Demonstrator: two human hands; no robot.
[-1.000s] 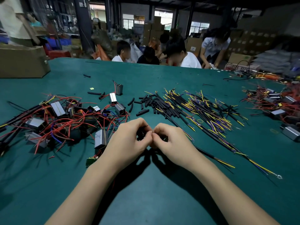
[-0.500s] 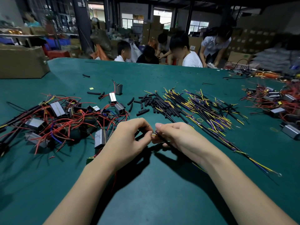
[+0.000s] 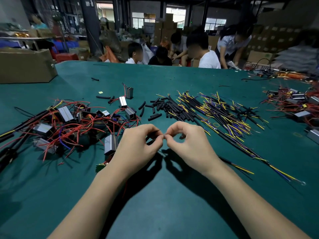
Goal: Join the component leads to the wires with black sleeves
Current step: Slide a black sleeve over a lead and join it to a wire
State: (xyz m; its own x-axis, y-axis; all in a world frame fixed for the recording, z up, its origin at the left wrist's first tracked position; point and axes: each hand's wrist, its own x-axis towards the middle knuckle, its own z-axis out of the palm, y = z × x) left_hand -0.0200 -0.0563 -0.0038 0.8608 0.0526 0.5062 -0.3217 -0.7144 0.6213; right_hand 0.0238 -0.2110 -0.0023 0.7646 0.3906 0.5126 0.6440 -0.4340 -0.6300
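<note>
Two hands meet fingertip to fingertip over the middle of the green counter (image 3: 155, 195). Left hand (image 3: 136, 145) has its thumb and forefinger pinching a thin black sleeve (image 3: 151, 138) that pokes out toward 1 o'clock, other fingers curled under. Right hand (image 3: 188, 142) is pinching something tiny right where the two thumbs touch, probably a wire end, but it's too small to tell for sure; its fingers arch up in a loop. At about 9 o'clock from the hands there's a messy tangle of components with red leads (image 3: 69, 125), little silver-faced boxes all mixed in, and one silver component (image 3: 110, 144) sits just beside the left wrist. At 12 o'clock lies a scatter of loose black sleeves (image 3: 160, 107), and running from there out to 2 o'clock is a big fan of black-sheathed wires with yellow and purple ends (image 3: 224, 116). One long wire with a ring terminal (image 3: 303, 183) trails off at 4 o'clock. Another red-lead pile (image 3: 293, 104) is far out at 2 o'clock, and a cardboard box (image 3: 25, 66) at 10 o'clock. Several people sit past the counter's far edge.
</note>
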